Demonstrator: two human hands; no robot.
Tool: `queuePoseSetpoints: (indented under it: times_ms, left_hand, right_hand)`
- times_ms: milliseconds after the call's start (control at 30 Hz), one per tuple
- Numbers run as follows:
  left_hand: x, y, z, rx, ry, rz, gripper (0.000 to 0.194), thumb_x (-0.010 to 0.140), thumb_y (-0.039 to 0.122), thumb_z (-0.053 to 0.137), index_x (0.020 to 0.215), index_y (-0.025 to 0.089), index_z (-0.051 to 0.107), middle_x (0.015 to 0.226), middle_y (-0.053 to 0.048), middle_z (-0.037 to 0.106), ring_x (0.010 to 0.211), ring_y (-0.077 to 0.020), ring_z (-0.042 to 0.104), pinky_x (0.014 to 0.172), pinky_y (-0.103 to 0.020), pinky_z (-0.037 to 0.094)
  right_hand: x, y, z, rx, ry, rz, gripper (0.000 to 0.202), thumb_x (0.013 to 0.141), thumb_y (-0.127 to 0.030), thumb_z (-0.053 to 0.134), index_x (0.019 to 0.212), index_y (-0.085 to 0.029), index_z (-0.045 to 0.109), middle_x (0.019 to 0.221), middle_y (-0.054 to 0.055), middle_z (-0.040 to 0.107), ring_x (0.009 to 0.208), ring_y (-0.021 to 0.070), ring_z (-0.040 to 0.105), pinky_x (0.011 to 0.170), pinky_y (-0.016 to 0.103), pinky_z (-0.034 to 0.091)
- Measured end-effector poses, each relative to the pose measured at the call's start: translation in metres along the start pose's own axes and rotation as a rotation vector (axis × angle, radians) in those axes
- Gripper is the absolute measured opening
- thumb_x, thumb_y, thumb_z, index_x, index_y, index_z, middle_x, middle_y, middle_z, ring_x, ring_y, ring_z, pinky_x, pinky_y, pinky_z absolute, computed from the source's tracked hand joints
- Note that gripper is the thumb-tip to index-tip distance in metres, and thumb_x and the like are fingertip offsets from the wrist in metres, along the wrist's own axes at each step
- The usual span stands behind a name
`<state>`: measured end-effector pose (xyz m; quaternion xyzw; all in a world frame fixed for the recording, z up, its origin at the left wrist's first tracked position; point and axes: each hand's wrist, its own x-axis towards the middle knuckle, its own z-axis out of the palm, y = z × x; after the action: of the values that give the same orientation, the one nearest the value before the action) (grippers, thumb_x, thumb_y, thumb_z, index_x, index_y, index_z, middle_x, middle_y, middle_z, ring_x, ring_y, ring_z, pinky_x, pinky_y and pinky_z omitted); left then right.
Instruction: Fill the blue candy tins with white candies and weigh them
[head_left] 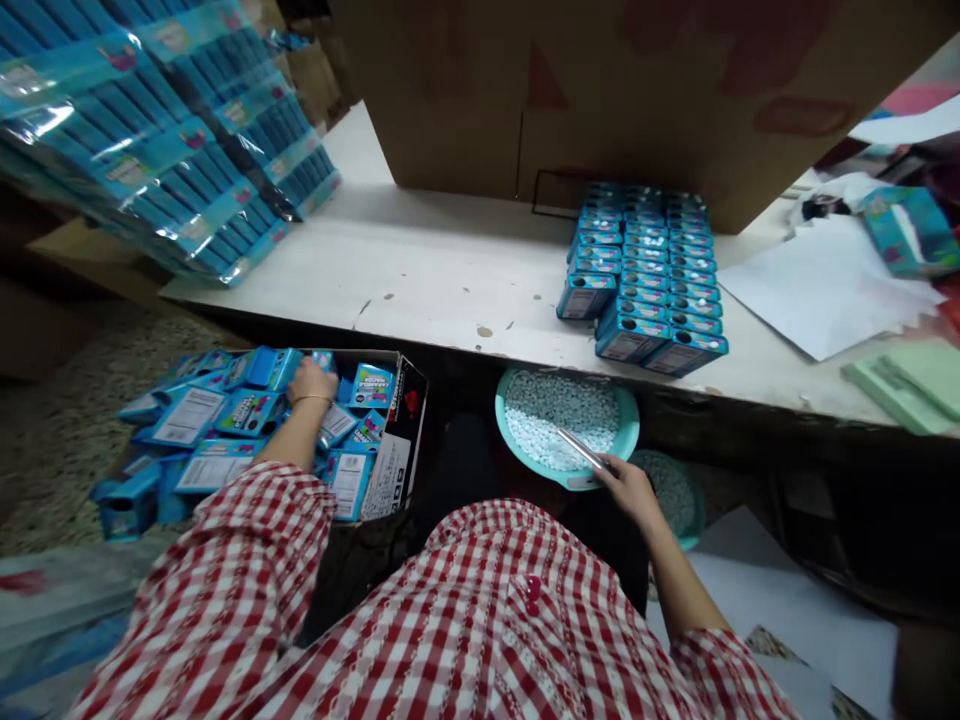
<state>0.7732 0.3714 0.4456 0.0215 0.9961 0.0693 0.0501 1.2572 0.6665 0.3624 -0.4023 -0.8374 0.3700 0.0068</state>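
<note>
My left hand reaches into a cardboard carton piled with small blue candy boxes. Its fingers are curled around one small blue box, whose end shows past them. My right hand grips a slim metal scoop by its near end. The scoop's far end lies over a turquoise basin of small pale candies. Some of the left fingers are hidden by the hand itself.
Rows of blue boxes stand on the white table, before a large cardboard box. Wrapped blue packs are stacked at the left. A second basin, papers and a green block are at the right.
</note>
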Motion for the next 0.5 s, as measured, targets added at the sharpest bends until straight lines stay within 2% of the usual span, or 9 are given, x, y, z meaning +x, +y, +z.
queuePoseSetpoints:
  times_ms: [133, 167, 200, 233, 267, 300, 367, 433, 500]
  left_hand:
    - [-0.022, -0.008, -0.036, -0.415, 0.381, 0.075, 0.038, 0.076, 0.022, 0.054, 0.113, 0.018, 0.048, 0.121, -0.003, 0.059, 0.113, -0.0190, 0.053, 0.100, -0.038, 0.039]
    - [-0.033, -0.006, -0.044, -0.590, 0.414, 0.135, 0.036, 0.076, 0.025, 0.055, 0.111, 0.022, 0.050, 0.117, 0.002, 0.061, 0.110, -0.0160, 0.054, 0.099, -0.036, 0.041]
    - [-0.047, -0.001, -0.050, -0.798, 0.376, 0.186, 0.034, 0.076, 0.031, 0.055, 0.109, 0.025, 0.052, 0.111, 0.005, 0.063, 0.103, -0.0139, 0.058, 0.094, -0.035, 0.045]
    - [-0.063, 0.007, -0.053, -1.018, 0.256, 0.218, 0.036, 0.076, 0.038, 0.055, 0.110, 0.027, 0.052, 0.107, 0.007, 0.064, 0.096, -0.0138, 0.060, 0.087, -0.035, 0.050]
    - [-0.080, 0.016, -0.054, -1.229, 0.132, 0.186, 0.038, 0.072, 0.045, 0.057, 0.106, 0.028, 0.054, 0.103, 0.007, 0.065, 0.091, -0.0147, 0.062, 0.081, -0.036, 0.053]
    - [-0.098, 0.027, -0.052, -1.389, -0.048, 0.141, 0.039, 0.069, 0.051, 0.059, 0.101, 0.028, 0.057, 0.099, 0.005, 0.066, 0.089, -0.0161, 0.063, 0.077, -0.036, 0.055]
    - [-0.133, 0.050, -0.042, -1.523, -0.442, 0.087, 0.043, 0.068, 0.058, 0.059, 0.096, 0.026, 0.060, 0.099, 0.001, 0.068, 0.096, -0.0204, 0.062, 0.077, -0.037, 0.055]
    - [-0.163, 0.068, -0.024, -1.574, -0.599, 0.013, 0.046, 0.067, 0.061, 0.059, 0.093, 0.024, 0.062, 0.094, -0.003, 0.069, 0.098, -0.0237, 0.062, 0.077, -0.038, 0.055]
    - [-0.186, 0.079, -0.004, -1.596, -0.733, -0.070, 0.048, 0.063, 0.062, 0.063, 0.089, 0.023, 0.063, 0.091, -0.004, 0.070, 0.098, -0.0253, 0.063, 0.078, -0.039, 0.055]
  right_hand:
    - [0.004, -0.011, -0.008, -0.183, 0.005, 0.037, 0.042, 0.084, -0.042, 0.044, 0.115, -0.020, 0.061, 0.109, 0.008, 0.067, 0.099, 0.0241, 0.062, 0.083, 0.034, 0.047]
    - [0.007, -0.016, -0.012, -0.257, -0.001, 0.055, 0.041, 0.085, -0.041, 0.043, 0.117, -0.021, 0.060, 0.111, 0.009, 0.066, 0.099, 0.0250, 0.062, 0.082, 0.034, 0.047]
    - [0.010, -0.020, -0.017, -0.339, -0.010, 0.072, 0.041, 0.086, -0.040, 0.042, 0.118, -0.021, 0.059, 0.112, 0.010, 0.065, 0.098, 0.0258, 0.062, 0.081, 0.035, 0.047]
    - [0.013, -0.025, -0.022, -0.424, -0.020, 0.084, 0.041, 0.087, -0.039, 0.041, 0.119, -0.021, 0.058, 0.113, 0.011, 0.064, 0.097, 0.0266, 0.062, 0.080, 0.036, 0.047]
    - [0.017, -0.029, -0.026, -0.502, -0.032, 0.089, 0.040, 0.087, -0.036, 0.041, 0.120, -0.021, 0.057, 0.113, 0.013, 0.063, 0.096, 0.0273, 0.062, 0.078, 0.037, 0.047]
    - [0.022, -0.033, -0.029, -0.561, -0.046, 0.087, 0.039, 0.088, -0.033, 0.040, 0.120, -0.019, 0.057, 0.112, 0.015, 0.063, 0.095, 0.0277, 0.063, 0.077, 0.038, 0.047]
    - [0.032, -0.037, -0.030, -0.604, -0.084, 0.069, 0.036, 0.088, -0.027, 0.041, 0.118, -0.016, 0.057, 0.109, 0.017, 0.063, 0.095, 0.0285, 0.062, 0.078, 0.040, 0.046]
    - [0.045, -0.041, -0.019, -0.565, -0.122, 0.054, 0.034, 0.087, -0.024, 0.043, 0.116, -0.014, 0.058, 0.107, 0.019, 0.063, 0.097, 0.0284, 0.061, 0.080, 0.040, 0.045]
    - [0.062, -0.045, 0.001, -0.492, -0.168, 0.028, 0.034, 0.087, -0.025, 0.044, 0.116, -0.013, 0.058, 0.105, 0.019, 0.064, 0.098, 0.0274, 0.061, 0.082, 0.039, 0.044]
